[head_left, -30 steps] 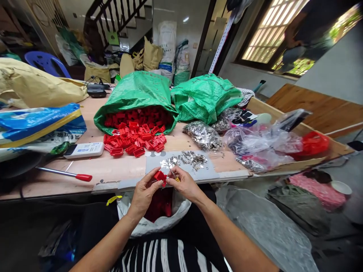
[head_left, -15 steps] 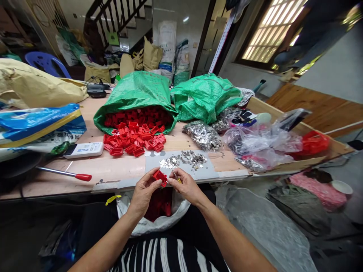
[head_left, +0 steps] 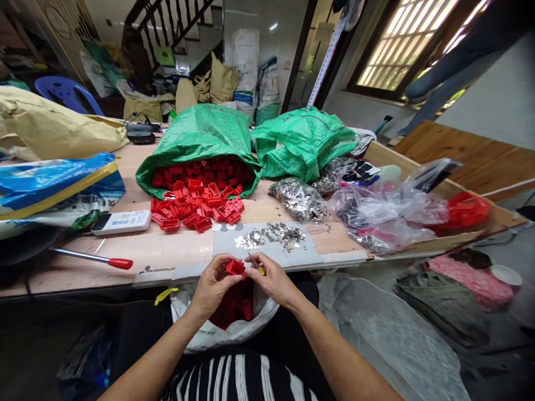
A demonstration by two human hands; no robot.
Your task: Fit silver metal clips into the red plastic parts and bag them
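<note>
Assembly step under way: left hand [head_left: 213,285] fingers clamped on small red plastic clip [head_left: 235,268] at counter [head_left: 167,248] edge; right hand [head_left: 272,278] fingers pinched on thin yellow-handled metal pick [head_left: 253,262] touching it. Next probably calls for steady seating pressure.

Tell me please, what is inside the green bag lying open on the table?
The green bag holds red plastic parts, which spill from its mouth onto the table. How deep they go cannot be seen, since the bag's upper side covers the rest.
</note>
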